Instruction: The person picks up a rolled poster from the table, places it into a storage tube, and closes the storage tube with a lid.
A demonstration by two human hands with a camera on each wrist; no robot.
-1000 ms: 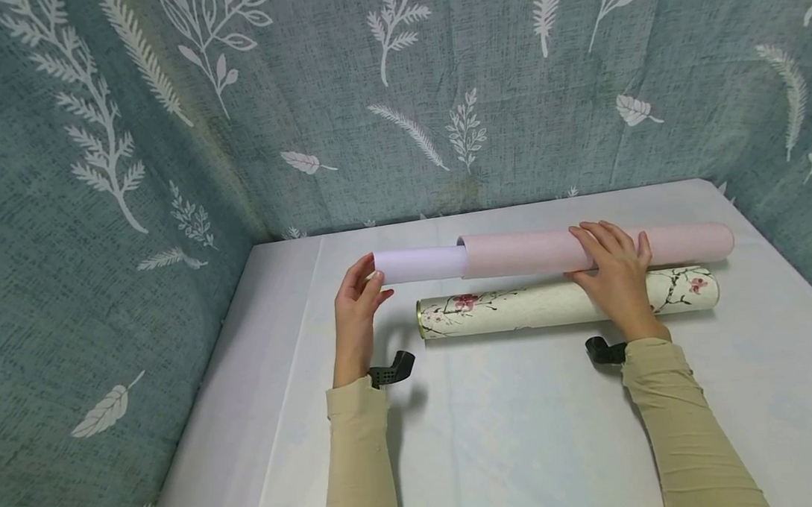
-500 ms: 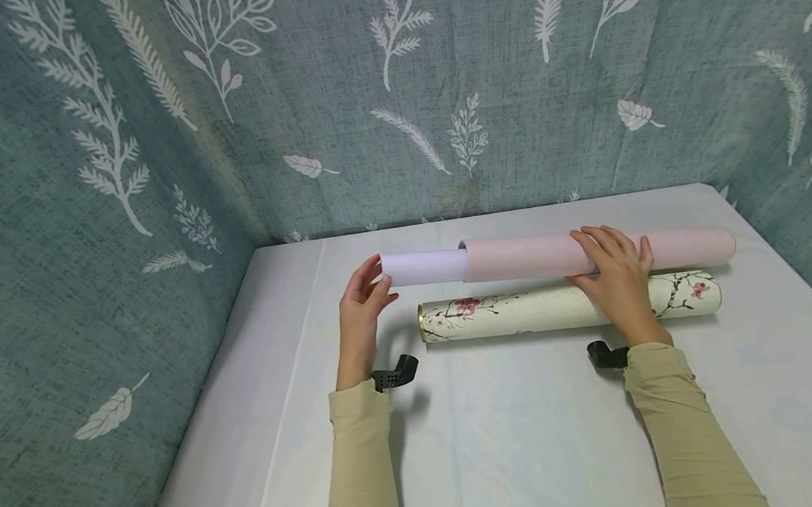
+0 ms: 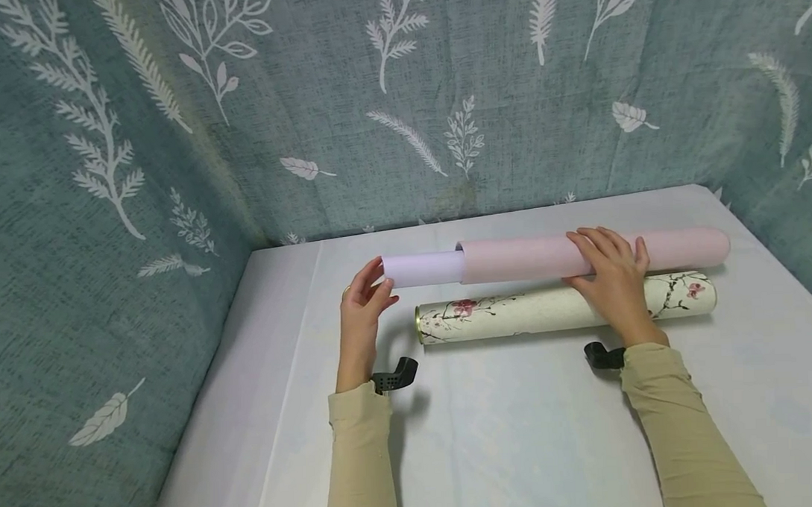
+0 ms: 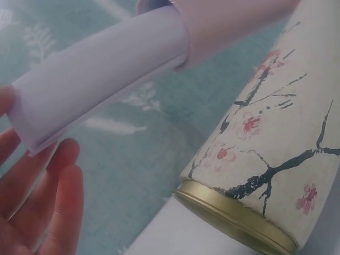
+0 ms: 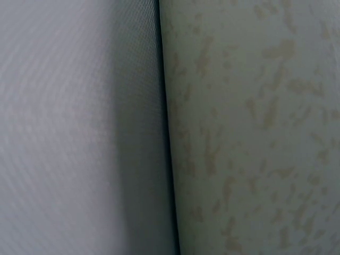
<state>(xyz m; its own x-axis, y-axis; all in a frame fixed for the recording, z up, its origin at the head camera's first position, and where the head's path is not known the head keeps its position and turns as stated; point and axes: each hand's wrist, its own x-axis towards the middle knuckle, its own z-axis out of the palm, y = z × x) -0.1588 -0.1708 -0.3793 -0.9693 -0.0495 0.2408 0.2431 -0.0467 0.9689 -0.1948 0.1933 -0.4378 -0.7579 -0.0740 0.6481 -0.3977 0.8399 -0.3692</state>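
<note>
A rolled sheet of white paper (image 3: 423, 269) sticks out of the left mouth of a long pink tube (image 3: 514, 259). My left hand (image 3: 364, 303) pinches the roll's free end between thumb and fingers; the left wrist view shows the roll (image 4: 101, 74) with its lengthwise edge along the underside. Over the middle of the pink tube, my right hand (image 3: 611, 283) grips it, thumb on the near side and fingers across the top. The rest of the roll is hidden inside the tube. Just in front lies a cream tube (image 3: 529, 312) with a blossom print and a gold rim (image 4: 234, 215).
The tubes are on a white-covered table (image 3: 506, 429). A green leaf-patterned cloth (image 3: 348, 121) hangs behind and at both sides. Black wrist cameras (image 3: 397, 375) sit on both wrists. The right wrist view shows only the cream tube (image 5: 255, 127) and the table cover.
My left hand has moved slightly right, and the paper roll has slid a little farther into the pink tube. My right hand keeps its grip, and the cream tube stays in place.
</note>
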